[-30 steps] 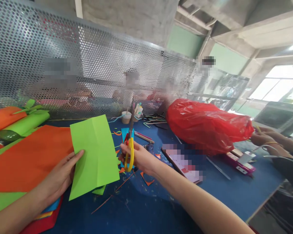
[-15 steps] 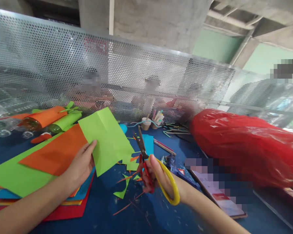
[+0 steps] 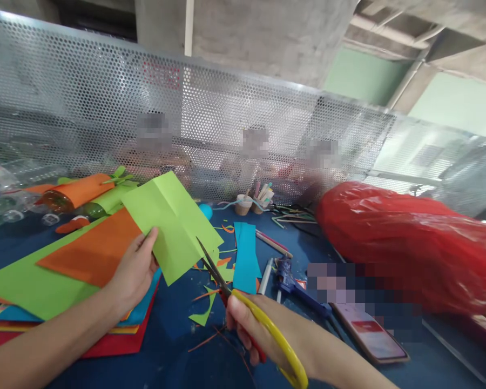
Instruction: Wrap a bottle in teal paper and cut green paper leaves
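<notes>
as the left hand [image 3: 135,265] pinches a creased green sheet [image 3: 172,224] at its left side, thumb on its face, the right hand [image 3: 263,329] closes around scissors [image 3: 225,290], thumb at the yellow handle and fingers curled about the red one; the slightly parted blades overlap the sheet's right-hand part, though whether they bite into the paper cannot be told; the sheet is held up above a blue table [image 3: 178,370], just beside an orange sheet [image 3: 89,251], which lies across a larger green piece [image 3: 28,286] and a stack of coloured sheets [image 3: 119,343]; paper scraps [image 3: 204,310] and a blue strip [image 3: 245,256] lie between the hands; to the right are a blue glue gun [image 3: 303,294], a phone [image 3: 375,332] and a bulky red plastic bag [image 3: 400,243]; behind two small cups [image 3: 243,205], people sit blurred beyond a perforated metal screen [image 3: 227,92].
</notes>
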The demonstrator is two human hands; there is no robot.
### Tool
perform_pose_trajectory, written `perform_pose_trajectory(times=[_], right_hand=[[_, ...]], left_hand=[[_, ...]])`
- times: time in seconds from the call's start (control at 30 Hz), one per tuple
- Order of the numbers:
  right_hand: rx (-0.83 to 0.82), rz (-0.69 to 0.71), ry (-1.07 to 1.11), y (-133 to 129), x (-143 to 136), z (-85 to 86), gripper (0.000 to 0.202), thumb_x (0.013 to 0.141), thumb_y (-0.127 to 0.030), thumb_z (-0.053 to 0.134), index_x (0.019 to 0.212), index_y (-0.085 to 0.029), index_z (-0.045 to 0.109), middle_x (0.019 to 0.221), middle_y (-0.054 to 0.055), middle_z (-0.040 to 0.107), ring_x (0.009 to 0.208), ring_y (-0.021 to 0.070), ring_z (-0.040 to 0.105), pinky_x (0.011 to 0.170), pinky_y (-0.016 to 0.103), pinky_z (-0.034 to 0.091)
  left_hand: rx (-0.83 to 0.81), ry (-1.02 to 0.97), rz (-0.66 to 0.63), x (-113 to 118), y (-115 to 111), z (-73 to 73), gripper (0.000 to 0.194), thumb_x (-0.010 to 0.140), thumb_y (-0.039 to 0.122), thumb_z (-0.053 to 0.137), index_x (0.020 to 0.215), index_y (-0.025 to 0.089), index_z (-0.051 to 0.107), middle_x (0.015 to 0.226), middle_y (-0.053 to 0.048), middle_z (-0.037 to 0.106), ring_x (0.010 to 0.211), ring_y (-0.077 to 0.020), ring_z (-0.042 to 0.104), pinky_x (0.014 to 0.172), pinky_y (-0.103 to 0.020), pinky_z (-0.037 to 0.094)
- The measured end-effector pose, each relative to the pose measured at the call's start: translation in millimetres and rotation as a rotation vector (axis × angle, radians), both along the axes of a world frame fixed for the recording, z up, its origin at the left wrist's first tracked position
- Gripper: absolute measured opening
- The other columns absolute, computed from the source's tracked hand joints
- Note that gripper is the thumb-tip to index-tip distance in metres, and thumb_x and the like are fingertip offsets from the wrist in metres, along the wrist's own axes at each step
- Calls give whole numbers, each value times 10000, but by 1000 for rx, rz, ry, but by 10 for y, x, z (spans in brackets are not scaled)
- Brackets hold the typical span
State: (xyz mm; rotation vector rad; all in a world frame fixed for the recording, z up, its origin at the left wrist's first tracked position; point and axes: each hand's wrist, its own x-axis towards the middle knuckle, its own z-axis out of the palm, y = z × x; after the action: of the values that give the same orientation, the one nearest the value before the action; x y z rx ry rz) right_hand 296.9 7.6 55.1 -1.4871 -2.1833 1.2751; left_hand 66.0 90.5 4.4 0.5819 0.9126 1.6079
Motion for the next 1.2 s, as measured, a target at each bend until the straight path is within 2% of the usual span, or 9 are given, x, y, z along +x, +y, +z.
perform_pose_trajectory(times=[0.17,0.33,0.53,0.8,1.07,1.2], right_hand=[[26,-12,23,-2,-1,-80,637,881,-741,195,798,-201,523,596,0,530,521,145,549,531,261,444],[33,-18,21,-6,-30,-56,648,876,-746,204,825,-200,548,600,9,543,520,153,549,529,268,441],[31,-18,6,-11,-38,-25,664,864,-764,182,822,-203,537,617,16,545,536,163,551,536,276,437],[29,-22,29,-18,0,-69,631,873,-751,202,808,-211,523,613,10,535,536,162,556,499,261,413],[46,14,-26,-9,-28,22,670,849,-783,151,777,-212,493,606,14,529,562,174,577,512,271,424],[66,12,-37,7,-29,7,647,862,-770,154,739,-219,470,614,17,543,588,179,581,519,272,425]], left_hand=[[-13,14,-11,64,-87,27,82,901,170,575,880,171,654,870,-38,767,873,-209,723,795,-305,577],[-17,12,11,108,-145,75,83,898,167,576,868,174,654,858,-35,766,820,-200,730,738,-287,586],[-15,3,2,137,-194,133,50,887,164,588,892,152,636,875,-53,764,891,-223,722,798,-319,580],[-5,6,-18,135,-208,81,56,865,216,623,893,171,643,948,-56,761,948,-240,708,815,-332,576],[-1,-2,-36,137,-218,107,55,859,216,635,883,166,636,946,-61,760,964,-247,702,834,-337,567],[7,-10,-31,142,-220,123,50,859,202,632,891,165,642,927,-61,761,946,-245,708,821,-330,573]])
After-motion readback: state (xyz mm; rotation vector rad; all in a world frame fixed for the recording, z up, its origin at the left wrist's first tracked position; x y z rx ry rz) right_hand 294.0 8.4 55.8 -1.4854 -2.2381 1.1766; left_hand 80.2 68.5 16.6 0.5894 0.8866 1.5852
